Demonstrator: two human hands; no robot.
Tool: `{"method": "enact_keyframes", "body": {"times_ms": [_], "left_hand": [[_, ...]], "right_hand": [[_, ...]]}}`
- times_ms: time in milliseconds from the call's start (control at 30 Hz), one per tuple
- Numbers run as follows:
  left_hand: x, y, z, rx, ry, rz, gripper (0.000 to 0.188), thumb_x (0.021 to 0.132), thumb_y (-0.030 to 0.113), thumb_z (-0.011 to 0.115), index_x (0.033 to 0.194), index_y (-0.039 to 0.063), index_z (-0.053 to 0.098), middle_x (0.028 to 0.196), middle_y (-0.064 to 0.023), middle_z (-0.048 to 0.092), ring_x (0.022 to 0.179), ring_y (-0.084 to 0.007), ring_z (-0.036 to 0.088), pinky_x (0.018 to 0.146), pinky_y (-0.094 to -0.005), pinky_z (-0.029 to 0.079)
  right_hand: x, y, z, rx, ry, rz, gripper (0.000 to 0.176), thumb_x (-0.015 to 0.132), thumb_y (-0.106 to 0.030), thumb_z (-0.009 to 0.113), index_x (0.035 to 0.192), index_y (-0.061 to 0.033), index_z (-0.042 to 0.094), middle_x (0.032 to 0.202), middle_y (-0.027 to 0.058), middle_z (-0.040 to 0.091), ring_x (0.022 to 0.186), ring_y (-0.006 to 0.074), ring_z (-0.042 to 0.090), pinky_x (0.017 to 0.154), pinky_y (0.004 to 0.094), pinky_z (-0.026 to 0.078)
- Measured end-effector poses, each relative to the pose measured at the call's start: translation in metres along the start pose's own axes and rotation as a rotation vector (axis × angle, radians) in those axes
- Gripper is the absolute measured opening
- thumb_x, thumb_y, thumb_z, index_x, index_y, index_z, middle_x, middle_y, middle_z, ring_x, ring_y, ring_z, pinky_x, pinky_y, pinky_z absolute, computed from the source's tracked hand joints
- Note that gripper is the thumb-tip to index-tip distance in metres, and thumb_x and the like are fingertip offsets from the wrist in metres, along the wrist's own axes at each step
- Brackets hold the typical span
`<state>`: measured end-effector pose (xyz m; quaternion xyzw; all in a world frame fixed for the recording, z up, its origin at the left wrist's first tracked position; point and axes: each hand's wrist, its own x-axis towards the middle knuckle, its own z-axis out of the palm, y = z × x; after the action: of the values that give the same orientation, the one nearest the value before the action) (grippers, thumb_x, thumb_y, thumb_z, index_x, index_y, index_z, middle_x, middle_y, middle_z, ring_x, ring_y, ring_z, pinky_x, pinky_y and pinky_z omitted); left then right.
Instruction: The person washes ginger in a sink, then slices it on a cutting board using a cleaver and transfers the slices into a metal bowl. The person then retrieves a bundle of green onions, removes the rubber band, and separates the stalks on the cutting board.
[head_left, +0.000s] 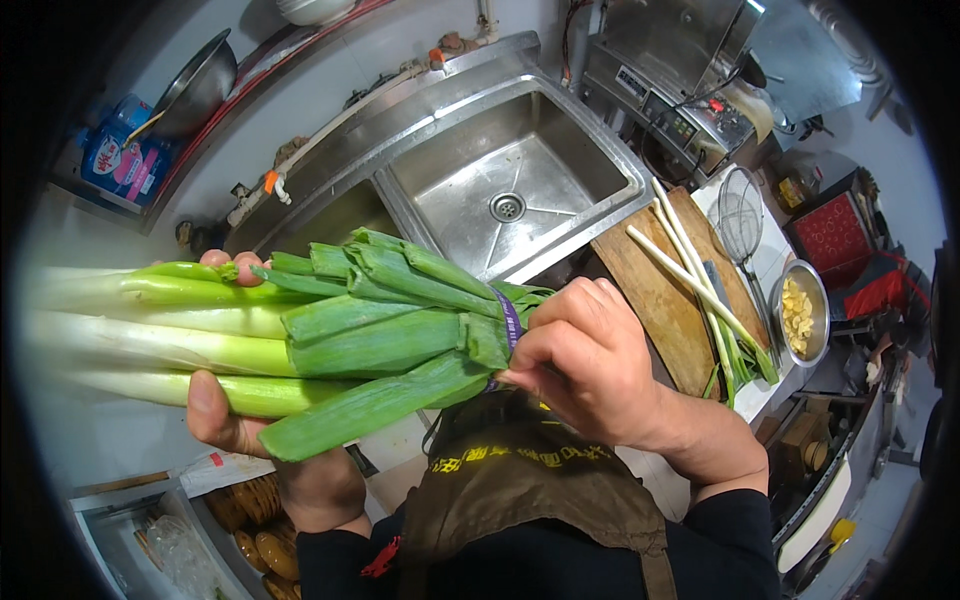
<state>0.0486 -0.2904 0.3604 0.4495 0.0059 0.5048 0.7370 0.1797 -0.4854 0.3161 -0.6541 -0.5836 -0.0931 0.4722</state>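
Observation:
A thick bundle of green onions (390, 337) lies sideways before me, white stalks to the left and folded green leaves to the right. My left hand (217, 405) grips it from beneath, thumb on the near side and fingertips showing on the far side. Around the leaf end runs a purple printed band (510, 319). The thumb and fingers of my right hand (585, 360) pinch at this band and the leaves beside it. Part of the band is hidden behind the right hand.
Beyond the bundle is a stainless steel double sink (517, 187). To its right, loose green onions (697, 285) and a knife lie on a wooden cutting board (637, 255). Beside it are a wire skimmer (741, 217) and a metal bowl (823, 330) of yellowish slices.

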Motion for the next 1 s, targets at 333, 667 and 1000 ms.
{"method": "enact_keyframes", "body": {"times_ms": [333,667,1000], "left_hand": [[0.01,-0.011,-0.016,0.089,0.237,-0.006,0.063,0.087,0.033,0.051,0.138,-0.004,0.039,0.125,-0.021,0.052,0.116,-0.0296,0.054,0.106,-0.0435,0.045],[0.023,0.008,-0.044,0.099,0.443,0.047,0.051,0.093,0.039,0.057,0.13,0.004,0.05,0.114,-0.0151,0.061,0.105,-0.0275,0.061,0.096,-0.0445,0.051],[-0.024,0.005,-0.124,0.031,0.317,-0.04,0.053,0.086,0.027,0.058,0.13,0.0,0.045,0.111,-0.014,0.054,0.101,-0.0253,0.057,0.092,-0.0403,0.049]], "right_hand": [[-0.019,-0.011,0.018,-0.269,0.148,-0.261,0.023,0.063,-0.013,0.069,0.084,-0.0056,0.067,0.082,0.0023,0.06,0.064,0.0131,0.053,0.056,0.0288,0.032],[-0.068,0.062,0.116,0.184,-0.384,-0.152,0.017,0.076,-0.01,0.065,0.091,-0.0075,0.059,0.088,0.0103,0.067,0.073,0.0305,0.063,0.062,0.0411,0.053],[0.069,0.121,-0.041,-0.367,0.061,-0.336,0.021,0.076,0.014,0.063,0.085,-0.0015,0.053,0.074,0.0124,0.056,0.065,0.0283,0.057,0.059,0.0363,0.047]]}}
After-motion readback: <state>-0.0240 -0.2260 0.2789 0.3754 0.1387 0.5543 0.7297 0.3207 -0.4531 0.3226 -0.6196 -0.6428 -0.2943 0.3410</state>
